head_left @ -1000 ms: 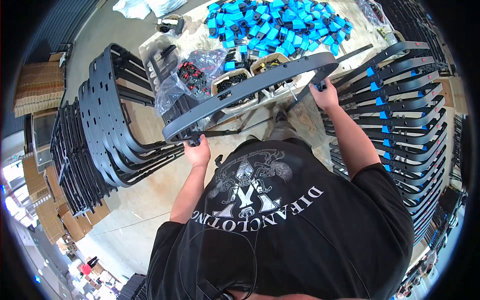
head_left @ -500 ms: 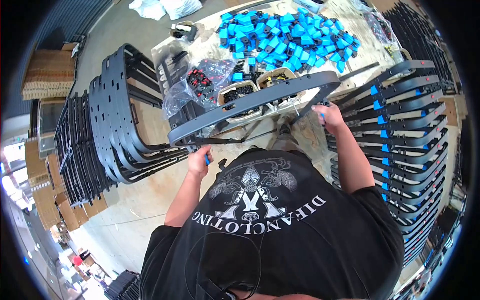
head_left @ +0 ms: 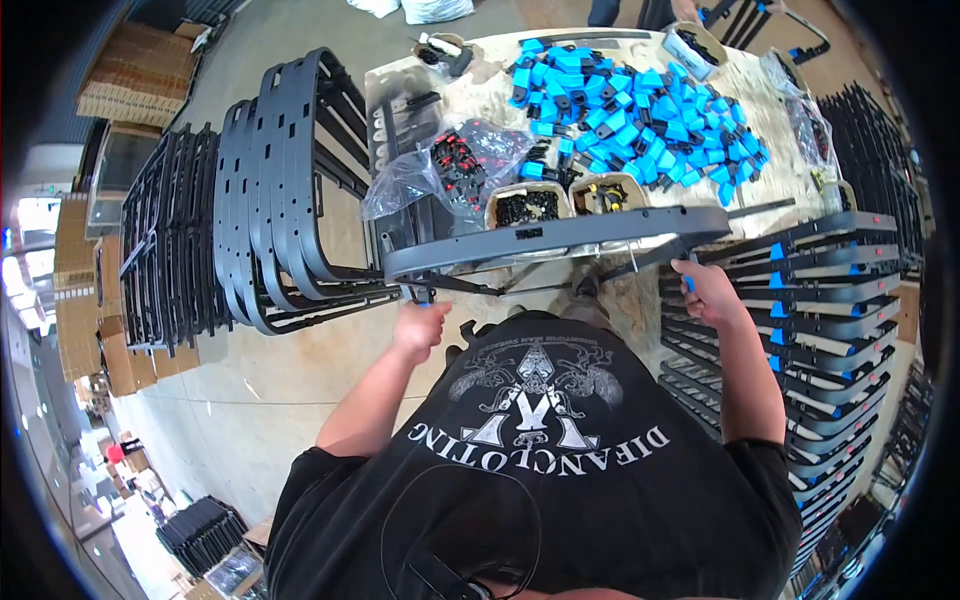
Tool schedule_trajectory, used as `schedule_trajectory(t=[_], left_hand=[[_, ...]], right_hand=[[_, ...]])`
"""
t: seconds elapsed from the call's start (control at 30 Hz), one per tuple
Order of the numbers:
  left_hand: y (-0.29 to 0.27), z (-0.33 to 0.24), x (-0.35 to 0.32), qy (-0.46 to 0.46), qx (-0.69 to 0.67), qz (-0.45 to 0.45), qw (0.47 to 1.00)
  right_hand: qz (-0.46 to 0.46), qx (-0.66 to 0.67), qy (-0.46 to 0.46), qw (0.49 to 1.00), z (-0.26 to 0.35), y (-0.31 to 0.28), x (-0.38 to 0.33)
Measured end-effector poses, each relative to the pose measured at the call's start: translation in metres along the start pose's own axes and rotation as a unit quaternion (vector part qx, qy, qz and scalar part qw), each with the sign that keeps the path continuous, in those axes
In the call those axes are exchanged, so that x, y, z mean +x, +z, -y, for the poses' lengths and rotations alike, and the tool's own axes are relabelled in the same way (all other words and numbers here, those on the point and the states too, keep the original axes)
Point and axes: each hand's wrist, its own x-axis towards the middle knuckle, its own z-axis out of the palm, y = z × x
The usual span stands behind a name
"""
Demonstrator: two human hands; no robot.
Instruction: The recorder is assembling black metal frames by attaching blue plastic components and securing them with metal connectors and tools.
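Note:
I hold a black metal frame (head_left: 570, 236) with rounded corners in front of me, its wide bar running across between my hands and the table. My left hand (head_left: 420, 330) is closed by the frame's left end, around a part mostly hidden by the fingers. At the right end my right hand (head_left: 708, 292) is closed too, with a bit of blue showing between its fingers. Beyond the bar, a large heap of blue-and-black plastic parts (head_left: 630, 120) covers much of the worktable (head_left: 490, 95). Two boxes of small parts, one of them black pieces (head_left: 528, 207), stand at its near edge.
Similar black frames (head_left: 270, 190) stand in a row at left. A tall stack of frames with blue parts (head_left: 835, 300) rises close on my right. A plastic bag of red-and-black pieces (head_left: 460, 165) lies on the table. Another person's hand (head_left: 688, 10) shows at the far side.
The frame has turned more level across my view, its right end coming lower. Both hands still grip it. Another person has come into sight beyond the table.

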Motion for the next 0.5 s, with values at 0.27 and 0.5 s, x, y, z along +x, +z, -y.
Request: schedule_trajectory(t=[0.27, 0.5], left_hand=[[0.040, 0.039, 0.034, 0.271, 0.147, -0.302, 0.902], [0.030, 0.065, 0.086, 0.395, 0.023, -0.252, 0.883]], right_hand=[[-0.035, -0.039, 0.005, 0.999, 0.003, 0.007, 0.012], [-0.046, -0.121, -0.050, 0.990, 0.002, 0.012, 0.005]])
